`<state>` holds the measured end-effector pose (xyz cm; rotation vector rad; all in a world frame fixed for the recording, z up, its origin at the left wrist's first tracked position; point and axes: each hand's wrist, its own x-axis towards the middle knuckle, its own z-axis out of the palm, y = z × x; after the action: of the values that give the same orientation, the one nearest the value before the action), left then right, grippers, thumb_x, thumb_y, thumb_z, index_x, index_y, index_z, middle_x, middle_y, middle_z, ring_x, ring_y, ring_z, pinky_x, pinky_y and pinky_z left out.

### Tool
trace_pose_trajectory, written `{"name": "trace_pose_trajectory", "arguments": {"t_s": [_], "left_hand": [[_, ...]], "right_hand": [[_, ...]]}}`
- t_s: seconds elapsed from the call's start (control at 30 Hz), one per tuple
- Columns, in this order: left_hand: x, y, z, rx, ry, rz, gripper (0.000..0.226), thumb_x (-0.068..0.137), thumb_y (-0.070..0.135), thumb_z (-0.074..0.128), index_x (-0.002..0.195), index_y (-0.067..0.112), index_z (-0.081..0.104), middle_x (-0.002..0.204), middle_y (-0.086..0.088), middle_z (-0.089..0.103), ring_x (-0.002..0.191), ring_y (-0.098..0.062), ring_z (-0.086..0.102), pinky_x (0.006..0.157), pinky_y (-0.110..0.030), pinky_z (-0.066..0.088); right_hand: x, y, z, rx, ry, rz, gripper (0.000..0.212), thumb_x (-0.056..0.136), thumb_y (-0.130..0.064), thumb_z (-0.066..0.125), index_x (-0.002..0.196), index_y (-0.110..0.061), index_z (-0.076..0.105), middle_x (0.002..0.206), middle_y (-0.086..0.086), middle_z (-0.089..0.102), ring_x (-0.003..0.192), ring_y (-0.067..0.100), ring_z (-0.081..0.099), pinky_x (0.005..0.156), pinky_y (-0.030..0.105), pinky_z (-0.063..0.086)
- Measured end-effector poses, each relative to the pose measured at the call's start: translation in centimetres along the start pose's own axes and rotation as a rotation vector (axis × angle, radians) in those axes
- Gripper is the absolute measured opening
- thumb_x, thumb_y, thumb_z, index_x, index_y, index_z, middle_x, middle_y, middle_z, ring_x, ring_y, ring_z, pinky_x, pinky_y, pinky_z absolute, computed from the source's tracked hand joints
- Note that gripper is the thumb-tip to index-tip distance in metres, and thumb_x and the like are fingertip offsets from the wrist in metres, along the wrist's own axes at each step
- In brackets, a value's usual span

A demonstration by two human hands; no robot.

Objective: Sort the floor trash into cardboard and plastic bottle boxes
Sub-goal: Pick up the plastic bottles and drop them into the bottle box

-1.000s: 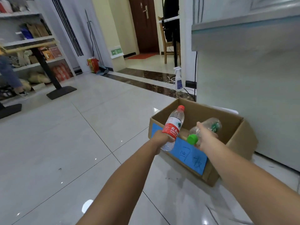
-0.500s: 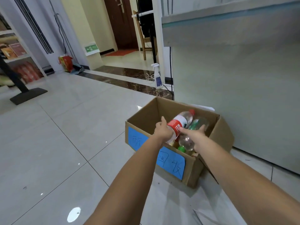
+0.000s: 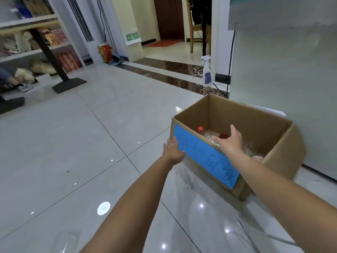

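Both arms reach forward, left hand beside the cardboard box, right hand above it, fingers spread and empty.

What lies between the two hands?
In the head view, the front wall of the box, with its blue label, separates them: left hand outside it, right hand over the bottles inside.

head cam | wide-angle | faces forward, downward | close above cardboard box
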<state>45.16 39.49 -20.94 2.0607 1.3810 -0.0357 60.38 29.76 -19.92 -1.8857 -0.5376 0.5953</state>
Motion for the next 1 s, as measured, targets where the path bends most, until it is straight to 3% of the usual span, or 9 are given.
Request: {"name": "trace_pose_trajectory", "arguments": {"t_s": [0.2, 0.43, 0.53, 0.67, 0.8, 0.9, 1.0], "left_hand": [[-4.6, -9.9, -2.2, 0.005, 0.013, -0.174, 0.07, 0.102, 0.026, 0.037, 0.153, 0.014, -0.009, 0.16, -0.007, -0.016, 0.148, -0.028, -0.015, 0.121, -0.041, 0.002], [-11.9, -19.7, -4.1, 0.025, -0.093, -0.397, 0.081, 0.098, 0.034, 0.05, 0.154, 0.014, -0.004, 0.16, -0.007, -0.018, 0.148, -0.025, -0.018, 0.121, -0.044, 0.003], [-14.8, -23.5, -5.3, 0.139, -0.139, -0.469, 0.086, 0.093, 0.043, 0.055, 0.155, 0.014, 0.001, 0.161, -0.01, -0.009, 0.149, -0.025, -0.01, 0.121, -0.044, 0.008], [-19.1, -27.1, -5.0, 0.29, -0.337, -0.545, 0.095, 0.086, 0.057, 0.059, 0.155, 0.016, 0.009, 0.161, -0.009, 0.007, 0.149, -0.027, 0.01, 0.12, -0.044, 0.017], [-21.2, -29.1, -2.4, 0.604, -0.394, -0.562, 0.094, 0.077, 0.061, 0.067, 0.15, 0.017, 0.027, 0.154, -0.016, 0.026, 0.144, -0.04, 0.017, 0.119, -0.054, 0.008], [-21.7, -29.3, -1.1, 0.851, -0.462, -0.549, 0.096, 0.083, 0.053, 0.065, 0.154, 0.014, 0.014, 0.156, -0.016, 0.022, 0.144, -0.042, 0.018, 0.116, -0.061, 0.008], [-22.6, -29.8, 0.2, 0.837, -0.518, -0.616, 0.09, 0.093, 0.04, 0.057, 0.154, 0.011, -0.002, 0.161, -0.009, 0.01, 0.146, -0.037, 0.017, 0.112, -0.066, 0.013]], "right_hand": [[-4.6, -0.8, 7.1, -0.166, -0.258, -0.248, 0.091, 0.081, -0.021, 0.075, 0.153, -0.014, 0.019, 0.158, 0.003, 0.015, 0.145, 0.021, 0.02, 0.115, 0.033, 0.023], [-11.8, 0.3, 16.1, -0.412, -0.763, -0.267, 0.098, 0.08, -0.019, 0.077, 0.154, -0.015, 0.013, 0.159, 0.006, 0.01, 0.147, 0.02, 0.016, 0.115, 0.029, 0.022], [-14.5, 1.0, 18.9, -0.522, -0.948, -0.265, 0.1, 0.078, -0.018, 0.078, 0.154, -0.015, 0.013, 0.159, 0.006, 0.01, 0.147, 0.02, 0.017, 0.117, 0.031, 0.022], [-17.6, 3.1, 21.1, -0.657, -1.158, -0.272, 0.103, 0.077, -0.016, 0.079, 0.154, -0.016, 0.011, 0.159, 0.005, 0.011, 0.147, 0.021, 0.017, 0.116, 0.031, 0.023], [-19.2, 6.1, 21.4, -0.782, -1.267, -0.265, 0.106, 0.077, -0.019, 0.079, 0.155, -0.017, 0.007, 0.159, 0.006, 0.009, 0.147, 0.021, 0.016, 0.117, 0.03, 0.023], [-19.7, 7.3, 21.1, -0.821, -1.3, -0.268, 0.104, 0.079, -0.02, 0.077, 0.155, -0.018, 0.005, 0.159, 0.005, 0.007, 0.147, 0.021, 0.015, 0.117, 0.029, 0.023], [-20.1, 8.4, 20.9, -0.84, -1.326, -0.262, 0.105, 0.079, -0.02, 0.077, 0.155, -0.019, 0.004, 0.159, 0.005, 0.006, 0.147, 0.021, 0.014, 0.117, 0.03, 0.024]]}}
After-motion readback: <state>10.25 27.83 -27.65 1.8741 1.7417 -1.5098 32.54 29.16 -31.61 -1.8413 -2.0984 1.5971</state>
